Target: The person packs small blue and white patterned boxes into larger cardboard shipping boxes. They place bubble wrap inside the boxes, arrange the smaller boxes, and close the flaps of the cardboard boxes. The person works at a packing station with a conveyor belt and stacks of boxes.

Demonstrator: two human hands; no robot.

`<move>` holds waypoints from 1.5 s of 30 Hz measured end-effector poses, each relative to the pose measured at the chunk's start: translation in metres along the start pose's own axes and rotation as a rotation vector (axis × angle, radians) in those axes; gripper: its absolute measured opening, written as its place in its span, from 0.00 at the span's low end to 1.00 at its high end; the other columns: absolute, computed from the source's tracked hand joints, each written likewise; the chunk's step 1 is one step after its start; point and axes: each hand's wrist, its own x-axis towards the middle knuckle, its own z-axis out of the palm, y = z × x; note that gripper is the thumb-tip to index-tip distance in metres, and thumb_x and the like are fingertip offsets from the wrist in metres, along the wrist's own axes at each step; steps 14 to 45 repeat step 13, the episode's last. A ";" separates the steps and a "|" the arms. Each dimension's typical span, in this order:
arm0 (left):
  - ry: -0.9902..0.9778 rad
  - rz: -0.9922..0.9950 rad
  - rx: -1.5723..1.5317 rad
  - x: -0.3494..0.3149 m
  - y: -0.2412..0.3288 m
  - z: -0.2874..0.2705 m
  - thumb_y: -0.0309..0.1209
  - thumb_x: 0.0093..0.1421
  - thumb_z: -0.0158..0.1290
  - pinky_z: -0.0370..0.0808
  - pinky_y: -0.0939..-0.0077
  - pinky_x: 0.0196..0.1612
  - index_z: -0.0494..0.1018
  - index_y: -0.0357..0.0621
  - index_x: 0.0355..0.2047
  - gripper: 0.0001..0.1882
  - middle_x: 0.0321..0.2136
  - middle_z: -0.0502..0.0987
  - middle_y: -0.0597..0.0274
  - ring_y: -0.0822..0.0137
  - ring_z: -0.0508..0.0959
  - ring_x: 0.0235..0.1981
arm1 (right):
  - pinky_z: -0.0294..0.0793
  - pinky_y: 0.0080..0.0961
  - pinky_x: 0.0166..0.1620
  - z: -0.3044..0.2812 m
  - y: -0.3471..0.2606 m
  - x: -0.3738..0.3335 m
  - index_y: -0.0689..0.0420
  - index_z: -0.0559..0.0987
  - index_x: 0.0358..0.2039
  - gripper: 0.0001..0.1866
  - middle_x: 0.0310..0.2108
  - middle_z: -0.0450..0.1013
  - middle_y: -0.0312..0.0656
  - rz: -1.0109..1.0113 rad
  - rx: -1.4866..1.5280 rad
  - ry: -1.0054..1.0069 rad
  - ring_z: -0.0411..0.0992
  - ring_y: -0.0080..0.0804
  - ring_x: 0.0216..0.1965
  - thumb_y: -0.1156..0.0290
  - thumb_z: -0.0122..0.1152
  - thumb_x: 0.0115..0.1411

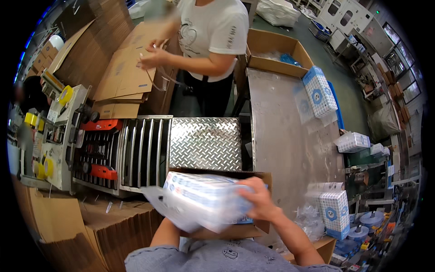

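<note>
A blue-and-white printed pack in clear plastic wrap point(204, 197) is in front of me, tilted and smeared by motion. Its loose plastic end flares out to the left. My right hand point(260, 199) grips the pack's right end, thumb over the top. My left forearm point(166, 235) reaches up beneath the pack's left side, but the pack hides that hand and its fingers. Under the pack is an open cardboard box point(268, 181), more packs partly showing at its right inside.
A metal table point(276, 131) on the right bears several similar packs point(334, 213) and crumpled clear plastic. Ahead lies a tread-patterned metal plate point(206, 143), with a roller conveyor point(142, 145) and taping machine point(56, 145) to its left. Across stands a person point(213, 31) near flattened cartons point(120, 68).
</note>
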 end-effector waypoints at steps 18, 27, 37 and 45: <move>0.091 -0.140 0.245 -0.021 -0.044 -0.016 0.45 0.60 0.50 0.35 0.52 0.74 0.41 0.46 0.73 0.47 0.74 0.39 0.52 0.46 0.37 0.74 | 0.47 0.48 0.72 0.183 0.209 -0.086 0.23 0.61 0.68 0.50 0.71 0.53 0.38 0.484 -0.353 -0.593 0.49 0.46 0.72 0.76 0.64 0.46; 0.091 -0.140 0.245 -0.021 -0.044 -0.016 0.45 0.60 0.50 0.35 0.52 0.74 0.41 0.46 0.73 0.47 0.74 0.39 0.52 0.46 0.37 0.74 | 0.47 0.48 0.72 0.183 0.209 -0.086 0.23 0.61 0.68 0.50 0.71 0.53 0.38 0.484 -0.353 -0.593 0.49 0.46 0.72 0.76 0.64 0.46; 0.091 -0.140 0.245 -0.021 -0.044 -0.016 0.45 0.60 0.50 0.35 0.52 0.74 0.41 0.46 0.73 0.47 0.74 0.39 0.52 0.46 0.37 0.74 | 0.47 0.48 0.72 0.183 0.209 -0.086 0.23 0.61 0.68 0.50 0.71 0.53 0.38 0.484 -0.353 -0.593 0.49 0.46 0.72 0.76 0.64 0.46; 0.091 -0.140 0.245 -0.021 -0.044 -0.016 0.45 0.60 0.50 0.35 0.52 0.74 0.41 0.46 0.73 0.47 0.74 0.39 0.52 0.46 0.37 0.74 | 0.47 0.48 0.72 0.183 0.209 -0.086 0.23 0.61 0.68 0.50 0.71 0.53 0.38 0.484 -0.353 -0.593 0.49 0.46 0.72 0.76 0.64 0.46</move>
